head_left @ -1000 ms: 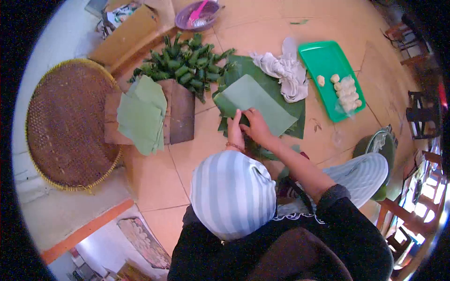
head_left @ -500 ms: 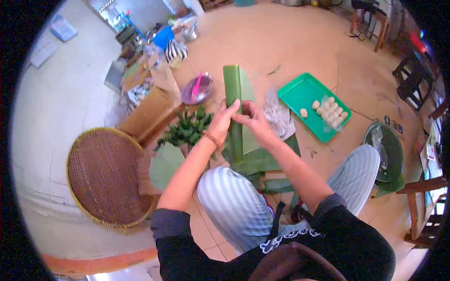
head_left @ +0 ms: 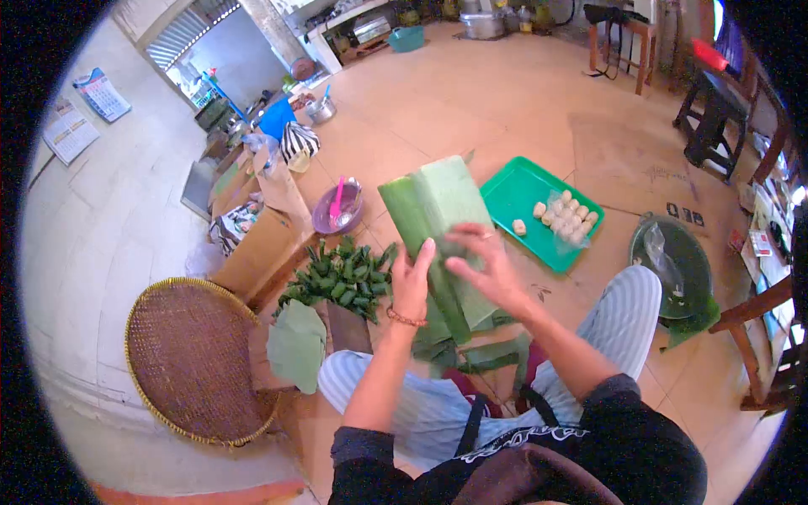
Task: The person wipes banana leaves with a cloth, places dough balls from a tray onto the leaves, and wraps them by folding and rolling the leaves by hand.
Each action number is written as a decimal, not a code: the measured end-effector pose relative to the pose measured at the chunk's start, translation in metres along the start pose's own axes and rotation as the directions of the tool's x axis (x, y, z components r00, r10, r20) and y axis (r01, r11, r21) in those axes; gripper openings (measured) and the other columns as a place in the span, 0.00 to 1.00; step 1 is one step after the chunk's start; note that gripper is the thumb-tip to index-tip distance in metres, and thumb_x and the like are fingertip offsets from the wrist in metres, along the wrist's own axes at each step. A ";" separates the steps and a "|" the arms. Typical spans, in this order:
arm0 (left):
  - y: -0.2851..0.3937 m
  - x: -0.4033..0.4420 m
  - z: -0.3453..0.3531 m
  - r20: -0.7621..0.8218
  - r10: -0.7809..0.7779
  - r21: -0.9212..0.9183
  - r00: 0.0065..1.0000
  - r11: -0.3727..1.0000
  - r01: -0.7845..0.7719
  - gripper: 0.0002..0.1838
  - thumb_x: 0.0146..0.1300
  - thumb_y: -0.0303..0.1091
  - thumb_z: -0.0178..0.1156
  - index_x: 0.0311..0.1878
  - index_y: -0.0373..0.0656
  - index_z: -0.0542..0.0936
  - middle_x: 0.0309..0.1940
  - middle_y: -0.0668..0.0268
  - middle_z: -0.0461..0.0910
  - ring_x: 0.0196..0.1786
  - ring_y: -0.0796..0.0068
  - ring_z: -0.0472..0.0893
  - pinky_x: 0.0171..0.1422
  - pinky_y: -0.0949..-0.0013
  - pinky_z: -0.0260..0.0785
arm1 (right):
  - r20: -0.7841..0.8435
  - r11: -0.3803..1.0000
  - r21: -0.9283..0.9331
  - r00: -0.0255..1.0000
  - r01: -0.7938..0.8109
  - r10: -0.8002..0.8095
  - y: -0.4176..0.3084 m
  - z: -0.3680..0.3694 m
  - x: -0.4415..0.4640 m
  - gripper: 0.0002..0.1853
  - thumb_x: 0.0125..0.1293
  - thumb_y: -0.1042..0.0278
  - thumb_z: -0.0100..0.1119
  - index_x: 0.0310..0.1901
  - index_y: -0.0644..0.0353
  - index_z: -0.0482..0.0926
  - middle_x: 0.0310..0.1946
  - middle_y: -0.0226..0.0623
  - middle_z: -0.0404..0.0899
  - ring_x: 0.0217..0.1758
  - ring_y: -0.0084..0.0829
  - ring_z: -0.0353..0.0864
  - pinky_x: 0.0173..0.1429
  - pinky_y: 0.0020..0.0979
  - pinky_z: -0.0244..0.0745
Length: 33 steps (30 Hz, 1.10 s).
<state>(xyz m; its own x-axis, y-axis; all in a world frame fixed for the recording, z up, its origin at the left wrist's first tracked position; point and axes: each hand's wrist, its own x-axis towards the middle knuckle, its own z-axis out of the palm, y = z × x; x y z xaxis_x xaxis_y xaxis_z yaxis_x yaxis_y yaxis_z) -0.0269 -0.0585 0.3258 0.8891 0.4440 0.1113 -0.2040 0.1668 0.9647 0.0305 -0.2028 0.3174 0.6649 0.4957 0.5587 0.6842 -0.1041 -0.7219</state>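
Note:
A long banana leaf is up in front of me, its darker green side on the left and its paler face on the right. My left hand is closed on its left edge, thumb pointing up, a beaded bracelet on the wrist. Over the pale face lies my right hand, fingers spread and somewhat blurred. More leaf strips lie below, between my knees. To the left are a heap of small green leaf-wrapped parcels and a stack of cut leaf pieces.
A green tray with several pale dough-like rolls stands at the right. A purple bowl with a pink utensil, a cardboard box and a round woven tray are at the left. A dark green basin sits far right.
The leaf, rolled or folded narrow before, is now opened out wider. My right hand has moved away from the left one, down and right. The camera view has tilted up.

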 end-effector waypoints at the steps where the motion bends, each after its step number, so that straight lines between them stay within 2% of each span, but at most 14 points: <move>1: 0.001 -0.008 -0.003 -0.049 -0.077 -0.012 0.996 0.997 0.077 0.16 0.61 0.35 0.57 0.49 0.37 0.71 0.41 0.67 0.76 0.41 0.79 0.74 0.46 0.74 0.66 | -0.040 0.990 -0.134 0.998 -0.046 0.041 0.003 -0.011 -0.005 0.24 0.56 0.62 0.62 0.52 0.67 0.71 0.60 0.44 0.62 0.62 0.33 0.62 0.64 0.36 0.57; 4: -0.001 -0.024 -0.007 -0.058 -0.192 -0.135 0.980 0.974 0.183 0.17 0.60 0.35 0.58 0.49 0.37 0.71 0.40 0.67 0.76 0.41 0.78 0.75 0.45 0.73 0.68 | 0.001 0.744 0.468 0.843 -0.476 0.538 0.038 -0.022 -0.018 0.26 0.55 0.63 0.64 0.51 0.70 0.70 0.55 0.44 0.68 0.57 0.33 0.68 0.61 0.35 0.62; 7: -0.008 -0.035 -0.001 -0.058 -0.124 -0.043 0.991 0.992 0.122 0.19 0.59 0.37 0.59 0.50 0.36 0.71 0.40 0.65 0.76 0.40 0.76 0.76 0.44 0.73 0.69 | 0.494 0.370 0.548 0.647 -0.750 0.581 0.033 -0.035 -0.031 0.24 0.54 0.63 0.64 0.48 0.72 0.72 0.49 0.44 0.74 0.49 0.31 0.75 0.53 0.34 0.69; 8: -0.006 -0.039 0.002 -0.056 -0.085 0.014 0.995 0.996 0.086 0.19 0.59 0.37 0.59 0.50 0.35 0.70 0.40 0.65 0.76 0.40 0.75 0.76 0.44 0.72 0.69 | 0.492 0.418 0.510 0.653 -0.752 0.575 0.031 -0.032 -0.034 0.23 0.55 0.62 0.63 0.47 0.71 0.73 0.48 0.43 0.75 0.47 0.31 0.76 0.50 0.34 0.71; 9: 0.010 -0.045 0.010 -0.123 -0.037 0.411 0.992 0.908 0.084 0.21 0.60 0.36 0.58 0.52 0.35 0.68 0.43 0.62 0.75 0.44 0.71 0.75 0.48 0.70 0.67 | 0.494 0.462 0.470 0.658 -0.752 0.568 0.028 -0.026 -0.038 0.22 0.56 0.61 0.63 0.47 0.70 0.73 0.46 0.42 0.76 0.44 0.30 0.77 0.48 0.34 0.73; 12: -0.054 -0.036 0.000 -0.140 0.268 0.527 0.953 0.835 -0.157 0.23 0.60 0.36 0.58 0.55 0.35 0.65 0.47 0.60 0.72 0.47 0.69 0.73 0.52 0.67 0.65 | 0.383 0.725 0.294 0.772 -0.623 0.508 0.012 -0.001 -0.045 0.19 0.57 0.60 0.61 0.46 0.66 0.76 0.45 0.43 0.77 0.41 0.33 0.79 0.43 0.34 0.75; 15: -0.074 -0.037 -0.008 -0.121 0.001 0.036 0.993 0.999 0.003 0.24 0.67 0.48 0.46 0.56 0.37 0.65 0.48 0.62 0.70 0.48 0.69 0.72 0.54 0.68 0.63 | 0.258 0.947 0.071 0.923 -0.313 0.286 -0.001 0.020 -0.050 0.16 0.58 0.61 0.60 0.45 0.61 0.77 0.48 0.48 0.74 0.42 0.40 0.78 0.44 0.35 0.74; 19: -0.040 -0.044 -0.005 0.052 -0.288 -0.425 0.956 0.860 0.283 0.25 0.68 0.51 0.41 0.52 0.38 0.70 0.43 0.66 0.74 0.45 0.74 0.73 0.53 0.71 0.65 | 0.096 0.995 -0.079 0.993 -0.056 0.064 -0.007 0.034 -0.055 0.13 0.56 0.64 0.61 0.43 0.58 0.77 0.51 0.53 0.69 0.46 0.48 0.74 0.50 0.36 0.70; 20: -0.043 -0.044 -0.007 0.069 -0.306 -0.502 0.950 0.812 0.298 0.23 0.68 0.49 0.43 0.51 0.38 0.71 0.42 0.66 0.74 0.45 0.75 0.73 0.52 0.71 0.65 | 0.091 0.996 -0.060 0.993 -0.067 0.072 -0.008 0.033 -0.052 0.13 0.56 0.65 0.62 0.42 0.59 0.77 0.51 0.53 0.68 0.47 0.48 0.73 0.51 0.36 0.69; 23: -0.032 -0.046 -0.005 -0.026 -0.240 -0.049 0.970 0.970 0.238 0.17 0.65 0.39 0.52 0.51 0.38 0.71 0.44 0.65 0.75 0.46 0.75 0.74 0.52 0.71 0.66 | 0.012 0.995 -0.090 0.999 -0.039 0.040 -0.007 0.032 -0.049 0.14 0.53 0.67 0.63 0.41 0.59 0.74 0.44 0.49 0.71 0.46 0.41 0.75 0.49 0.33 0.71; 26: -0.041 -0.040 -0.007 0.030 -0.222 -0.295 0.975 0.929 0.221 0.17 0.60 0.31 0.56 0.51 0.37 0.70 0.46 0.63 0.75 0.48 0.73 0.74 0.53 0.71 0.67 | 0.160 0.964 0.083 0.958 -0.254 0.238 0.008 0.030 -0.057 0.18 0.54 0.68 0.63 0.45 0.57 0.70 0.40 0.42 0.73 0.41 0.30 0.75 0.42 0.29 0.72; 29: -0.028 -0.042 -0.013 0.188 -0.293 -0.469 0.937 0.812 0.348 0.22 0.60 0.29 0.55 0.56 0.37 0.64 0.45 0.59 0.75 0.47 0.70 0.76 0.51 0.66 0.69 | 0.446 0.302 0.730 0.762 -0.614 0.469 0.008 0.033 -0.064 0.23 0.53 0.66 0.63 0.49 0.58 0.66 0.38 0.35 0.73 0.36 0.22 0.74 0.37 0.26 0.71; 32: -0.039 -0.039 -0.012 0.010 -0.283 -0.454 0.959 0.853 0.257 0.26 0.57 0.26 0.58 0.58 0.38 0.61 0.38 0.60 0.75 0.37 0.69 0.78 0.41 0.64 0.74 | 0.638 0.431 0.543 0.688 -0.721 0.347 0.006 0.031 -0.072 0.27 0.52 0.64 0.65 0.50 0.58 0.62 0.38 0.34 0.74 0.36 0.26 0.76 0.38 0.28 0.72; 33: -0.044 -0.037 -0.013 -0.093 -0.263 -0.398 0.960 0.894 0.206 0.26 0.56 0.25 0.59 0.57 0.38 0.61 0.36 0.61 0.75 0.34 0.70 0.78 0.39 0.64 0.74 | 0.597 0.706 0.325 0.716 -0.629 0.362 -0.002 0.028 -0.076 0.28 0.50 0.62 0.66 0.49 0.61 0.62 0.36 0.35 0.76 0.34 0.30 0.78 0.36 0.31 0.72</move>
<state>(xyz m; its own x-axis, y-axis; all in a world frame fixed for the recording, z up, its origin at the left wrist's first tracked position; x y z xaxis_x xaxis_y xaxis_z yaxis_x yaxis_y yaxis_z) -0.0561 -0.0712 0.2764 0.8693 0.4643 -0.1693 -0.1620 0.5913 0.7900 -0.0294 -0.2160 0.2652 0.5447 0.8319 -0.1057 -0.0323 -0.1052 -0.9939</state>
